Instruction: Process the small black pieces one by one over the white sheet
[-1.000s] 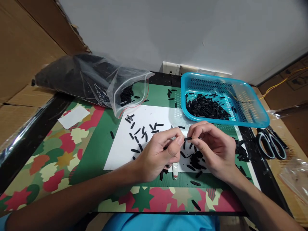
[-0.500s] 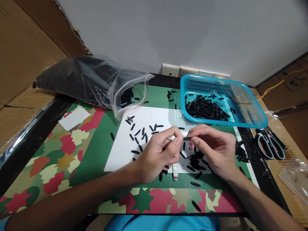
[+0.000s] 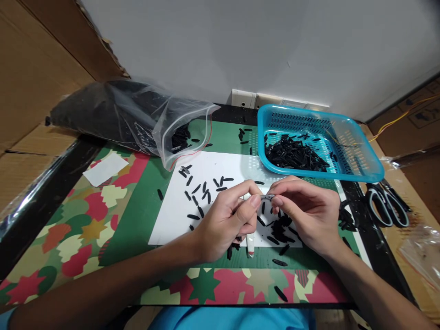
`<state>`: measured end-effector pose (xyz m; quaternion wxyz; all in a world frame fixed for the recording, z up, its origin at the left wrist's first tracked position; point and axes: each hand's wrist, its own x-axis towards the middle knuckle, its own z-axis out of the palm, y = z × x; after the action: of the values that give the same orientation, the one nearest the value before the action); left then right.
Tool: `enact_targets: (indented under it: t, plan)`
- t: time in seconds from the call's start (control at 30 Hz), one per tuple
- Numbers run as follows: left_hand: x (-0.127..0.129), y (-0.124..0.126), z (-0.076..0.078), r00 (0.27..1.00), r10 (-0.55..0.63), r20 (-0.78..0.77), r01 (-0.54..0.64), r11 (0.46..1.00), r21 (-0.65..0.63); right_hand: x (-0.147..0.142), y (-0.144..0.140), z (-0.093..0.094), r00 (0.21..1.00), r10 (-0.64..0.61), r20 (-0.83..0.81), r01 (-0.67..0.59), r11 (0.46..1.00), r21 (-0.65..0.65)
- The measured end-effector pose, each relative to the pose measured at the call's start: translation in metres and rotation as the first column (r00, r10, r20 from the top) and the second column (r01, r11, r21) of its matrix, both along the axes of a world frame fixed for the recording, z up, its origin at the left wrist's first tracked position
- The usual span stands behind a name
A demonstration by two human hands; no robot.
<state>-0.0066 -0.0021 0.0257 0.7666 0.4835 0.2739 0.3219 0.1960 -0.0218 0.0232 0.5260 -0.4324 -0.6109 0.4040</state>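
Observation:
A small black elongated piece is pinched between the fingertips of both hands, its upper side catching light. My left hand is closed on one end of it, and my right hand pinches the other with thumb and forefinger. Beneath the left hand shows part of a slim white stick-like object; whether that hand holds it I cannot tell. Similar black pieces lie scattered over a white paper sheet, and a small heap sits below the right hand.
A blue basket with many black pieces stands at the back right. At the back left lies an opened zip bag full of them. Scissors rest at the right, a paper scrap at the left. Cardboard borders the left.
The black piece between the fingertips has turned, so a lighter, shiny face now points up. Both hands stay nearly in place.

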Motion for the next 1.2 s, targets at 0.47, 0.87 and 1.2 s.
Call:
enact_targets:
  t: [0.47, 0.87, 1.2]
  plan:
    - [-0.0012, 0.0002, -0.0004, 1.000, 0.007, -0.013, -0.006, 1.000, 0.018, 0.0028, -0.0012, 0.0007, 0.983, -0.028, 0.179, -0.010, 0.978, 0.209]
    - [-0.0002, 0.0004, -0.0009, 1.000, 0.020, -0.020, -0.019, 1.000, 0.015, 0.0050, -0.0013, 0.0014, 0.956, -0.283, 0.080, 0.236, 0.900, 0.366]
    - [-0.0003, 0.0052, 0.0038, 0.997, 0.080, 0.004, -0.080, 0.995, -0.060, 0.0018, 0.0009, -0.0023, 0.875, -0.056, 0.481, -0.154, 0.909, 0.387]
